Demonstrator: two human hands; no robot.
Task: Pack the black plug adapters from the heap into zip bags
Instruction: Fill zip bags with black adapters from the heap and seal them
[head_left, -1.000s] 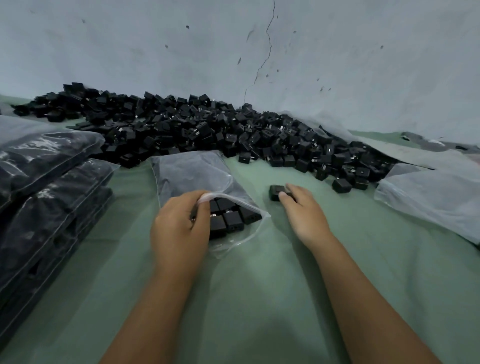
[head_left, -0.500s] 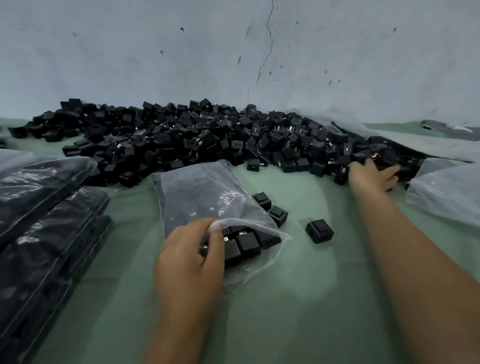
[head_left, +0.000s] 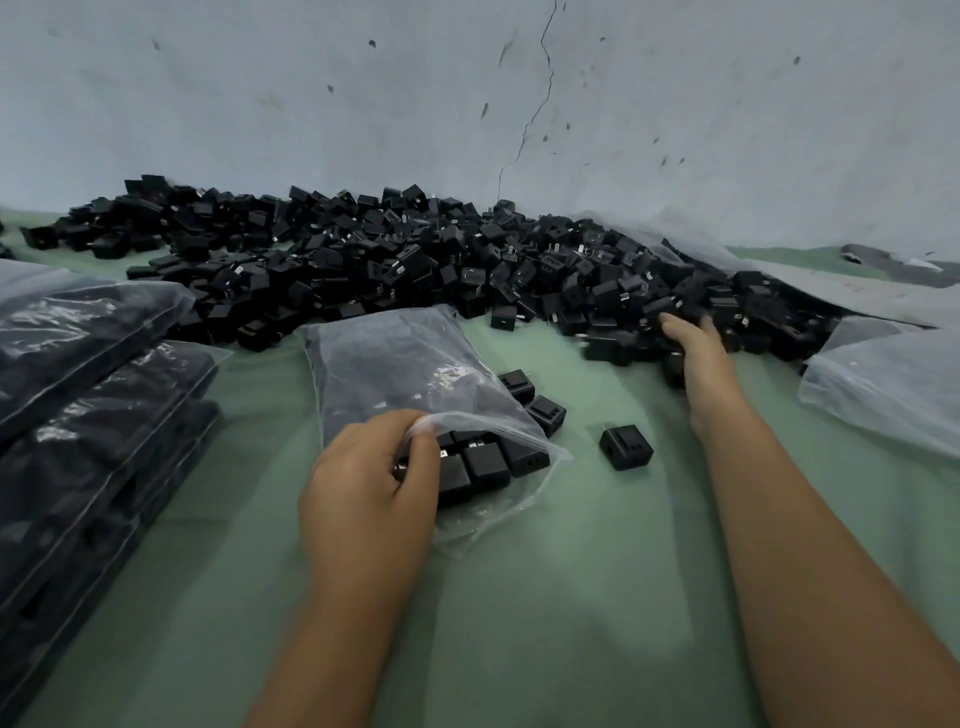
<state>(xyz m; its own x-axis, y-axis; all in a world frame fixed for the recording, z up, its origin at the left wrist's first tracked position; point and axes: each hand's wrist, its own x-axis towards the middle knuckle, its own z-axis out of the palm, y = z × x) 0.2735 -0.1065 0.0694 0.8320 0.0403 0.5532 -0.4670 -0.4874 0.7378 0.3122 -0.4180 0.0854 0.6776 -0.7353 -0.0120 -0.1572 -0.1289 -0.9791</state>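
Left hand (head_left: 371, 483) pinches the top lip of the zip bag (head_left: 410, 395), its grip clamped on the plastic so the mouth gapes toward the person; a few adapters show inside at the opening. Right hand (head_left: 693, 345) is stretched out into the near edge of the heap (head_left: 415, 265); its fingers are buried among the adapters and blurred, so cannot tell if that grip is closed on any.

Three loose adapters lie on the green table (head_left: 597, 597) just right of the bag; the nearest stray adapter (head_left: 626, 447) sits alone.

To do it well: scoop several at once, bring them low to the mouth, and keep the left lift steady so the mouth doesn't collapse. Sweep in the strays too. Filled bags (head_left: 88, 395) are stacked at left, empty bags (head_left: 893, 389) at right.
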